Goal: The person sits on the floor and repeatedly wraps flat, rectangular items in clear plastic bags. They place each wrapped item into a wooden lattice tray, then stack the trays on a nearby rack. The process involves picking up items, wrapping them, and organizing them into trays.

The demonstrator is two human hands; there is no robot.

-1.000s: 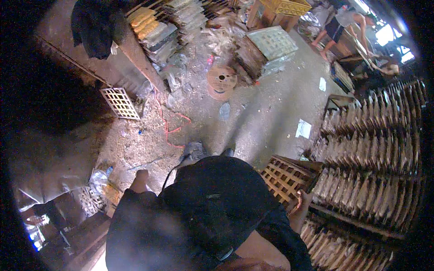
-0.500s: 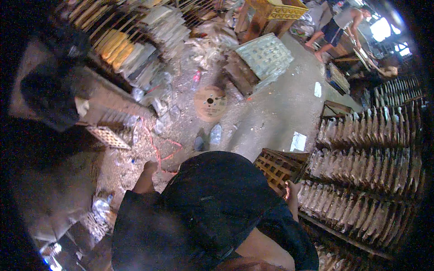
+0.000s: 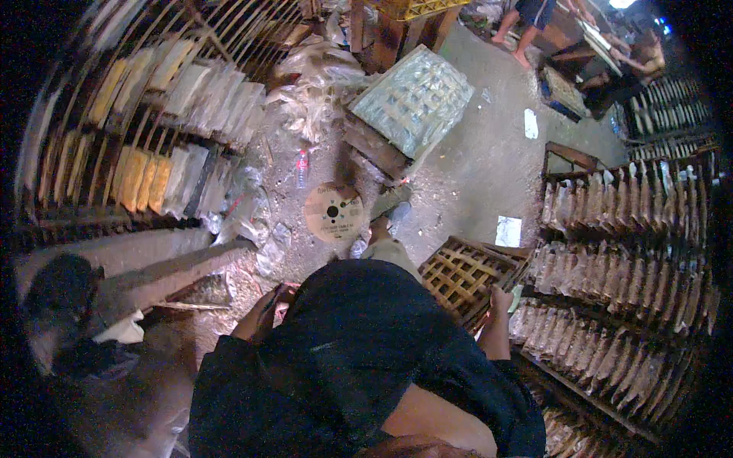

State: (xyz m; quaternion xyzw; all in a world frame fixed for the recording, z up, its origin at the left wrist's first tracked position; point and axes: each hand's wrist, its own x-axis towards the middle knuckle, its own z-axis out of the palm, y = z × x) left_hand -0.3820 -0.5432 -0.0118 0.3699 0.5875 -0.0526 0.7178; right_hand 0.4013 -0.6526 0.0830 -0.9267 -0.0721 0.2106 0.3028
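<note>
The right hand [image 3: 500, 301], forearm [image 3: 496, 340] forward, grasps a lattice tray [image 3: 463, 276] by its edge, while the left hand [image 3: 269, 302] hangs beside the torso [image 3: 351, 336], its grip impossible to tell

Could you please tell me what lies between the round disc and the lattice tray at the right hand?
In the head view, the person's leg and some floor lie between the disc and the lattice tray at the right hand.

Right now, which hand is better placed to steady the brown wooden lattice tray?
Likely right: the right hand grips the tray at one edge; the left hand is beyond the torso.
</note>
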